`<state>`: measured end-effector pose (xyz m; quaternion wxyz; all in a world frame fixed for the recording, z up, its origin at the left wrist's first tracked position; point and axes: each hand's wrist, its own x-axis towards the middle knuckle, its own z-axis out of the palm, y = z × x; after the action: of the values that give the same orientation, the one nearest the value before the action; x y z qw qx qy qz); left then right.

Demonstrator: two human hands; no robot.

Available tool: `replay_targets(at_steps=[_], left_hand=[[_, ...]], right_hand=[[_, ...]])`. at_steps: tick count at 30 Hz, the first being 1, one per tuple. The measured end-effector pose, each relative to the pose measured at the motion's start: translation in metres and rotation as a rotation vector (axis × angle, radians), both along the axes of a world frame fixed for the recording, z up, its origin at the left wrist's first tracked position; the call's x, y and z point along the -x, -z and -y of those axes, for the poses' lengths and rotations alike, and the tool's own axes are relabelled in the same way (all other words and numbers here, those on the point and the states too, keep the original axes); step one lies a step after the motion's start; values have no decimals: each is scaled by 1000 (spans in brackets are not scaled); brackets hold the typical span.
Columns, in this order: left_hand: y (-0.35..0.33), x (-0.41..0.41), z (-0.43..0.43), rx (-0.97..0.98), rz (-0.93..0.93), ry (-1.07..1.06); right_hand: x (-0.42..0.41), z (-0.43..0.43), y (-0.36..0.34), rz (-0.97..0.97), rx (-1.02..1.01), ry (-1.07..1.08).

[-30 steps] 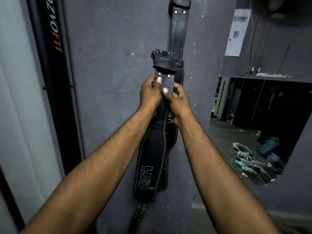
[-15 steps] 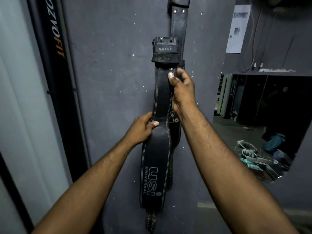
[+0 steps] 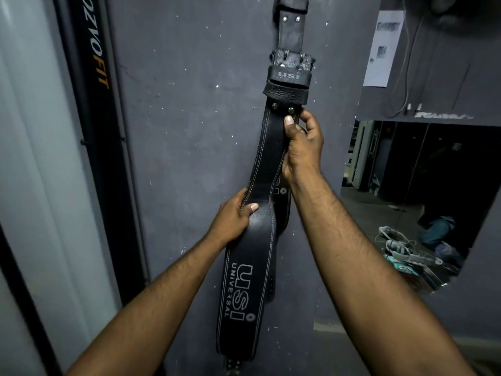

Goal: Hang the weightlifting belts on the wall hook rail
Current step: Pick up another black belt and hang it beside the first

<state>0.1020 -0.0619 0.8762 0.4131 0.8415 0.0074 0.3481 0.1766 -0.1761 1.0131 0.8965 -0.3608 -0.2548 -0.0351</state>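
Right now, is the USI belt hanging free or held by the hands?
Held: the right hand grips the USI belt under its buckle, the left hand its middle. Whether its top is hooked, cannot tell.

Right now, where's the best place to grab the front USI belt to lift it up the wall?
Take the narrow strap below the two rivets, coming in from its right edge with the thumb on the face, as the right hand does. There the belt is slim enough to pinch; the logo section is likely too wide. The left hand steadies the left edge at the taper.
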Motion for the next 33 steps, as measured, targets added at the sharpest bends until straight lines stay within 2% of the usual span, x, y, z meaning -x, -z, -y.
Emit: replay_targets(at_steps=[4, 11, 13, 16, 22, 24, 26, 29, 33], left_hand=[[10, 8, -6, 194, -199, 335], [29, 5, 8, 105, -41, -3], [27, 4, 4, 155, -80, 75], [28, 6, -8, 250, -257, 294], [39, 0, -6, 154, -164, 76], [37, -3, -6, 214, -258, 141], [20, -4, -2, 371, -307, 261], [-34, -3, 7, 699, -100, 311], [-109, -9, 34, 673, 40, 359]], right_hand=[[-6, 5, 1, -33, 5, 36], [-7, 1, 5, -71, 30, 83], [-9, 2, 6, -77, 25, 77], [-12, 6, 6, -61, 26, 60], [-11, 9, 10, -47, 38, 30], [-13, 14, 12, -48, 48, 31], [-16, 22, 13, -36, 68, 23], [-18, 32, 20, -10, 98, -35], [-20, 34, 35, 39, 148, -91]])
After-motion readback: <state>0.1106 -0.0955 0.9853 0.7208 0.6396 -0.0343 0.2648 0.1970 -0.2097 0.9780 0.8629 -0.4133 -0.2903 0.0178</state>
